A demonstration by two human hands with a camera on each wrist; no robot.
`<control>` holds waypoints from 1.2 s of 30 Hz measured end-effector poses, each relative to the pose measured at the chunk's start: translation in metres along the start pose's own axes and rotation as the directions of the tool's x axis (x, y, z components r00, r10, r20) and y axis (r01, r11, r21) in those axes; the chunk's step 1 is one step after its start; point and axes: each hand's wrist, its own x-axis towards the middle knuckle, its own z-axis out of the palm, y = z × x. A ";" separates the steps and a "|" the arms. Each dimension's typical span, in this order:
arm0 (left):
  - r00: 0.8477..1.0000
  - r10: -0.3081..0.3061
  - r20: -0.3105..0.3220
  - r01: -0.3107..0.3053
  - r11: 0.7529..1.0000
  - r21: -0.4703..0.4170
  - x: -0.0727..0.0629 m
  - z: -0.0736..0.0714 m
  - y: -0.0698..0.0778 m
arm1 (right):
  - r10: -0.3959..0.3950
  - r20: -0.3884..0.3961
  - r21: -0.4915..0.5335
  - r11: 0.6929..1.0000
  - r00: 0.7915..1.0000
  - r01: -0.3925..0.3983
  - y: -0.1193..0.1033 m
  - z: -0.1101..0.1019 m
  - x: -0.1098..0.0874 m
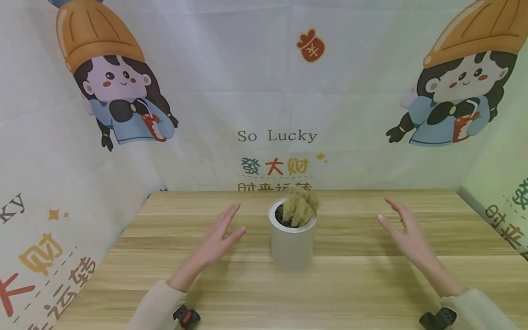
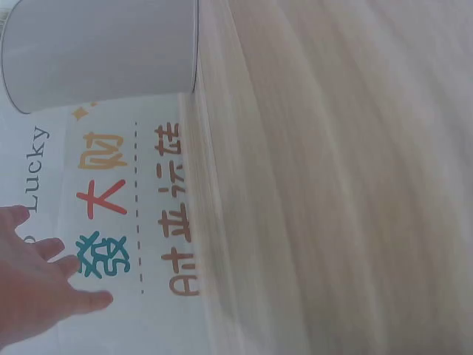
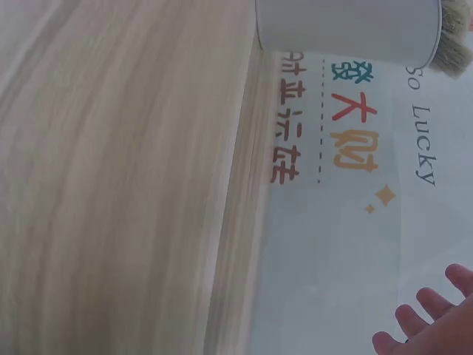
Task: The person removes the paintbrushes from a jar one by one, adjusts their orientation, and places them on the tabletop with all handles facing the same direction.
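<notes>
Pale sleeves [image 1: 154,305] with black wrist devices [image 1: 187,316] nearest camera, left hand [image 1: 217,239] and right hand [image 1: 408,236] reaching out over wooden table [image 1: 350,298] — both empty, fingers extended, thumbs held wide. White cylindrical pot [image 1: 292,251] stands upright on the table between them, touching neither, left hand closer. Tan tuft [image 1: 300,208] pokes from its mouth, leaning right — plant or fibre, hard to tell.
</notes>
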 end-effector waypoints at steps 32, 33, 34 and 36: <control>0.996 -0.089 0.015 0.084 0.860 -0.504 0.005 0.019 0.044 | 0.118 -0.032 0.491 0.867 0.992 -0.087 0.080 0.060 0.012; 0.996 -0.088 0.015 0.083 0.863 -0.499 0.006 0.019 0.045 | 0.117 -0.027 0.491 0.867 0.993 -0.089 0.081 0.061 0.013; 0.996 -0.084 0.016 0.081 0.863 -0.499 0.006 0.019 0.046 | 0.110 -0.019 0.491 0.867 0.994 -0.087 0.078 0.062 0.013; 0.997 -0.072 0.017 0.071 0.863 -0.501 0.008 0.019 0.047 | 0.106 0.009 0.486 0.868 0.994 -0.097 0.062 0.060 0.012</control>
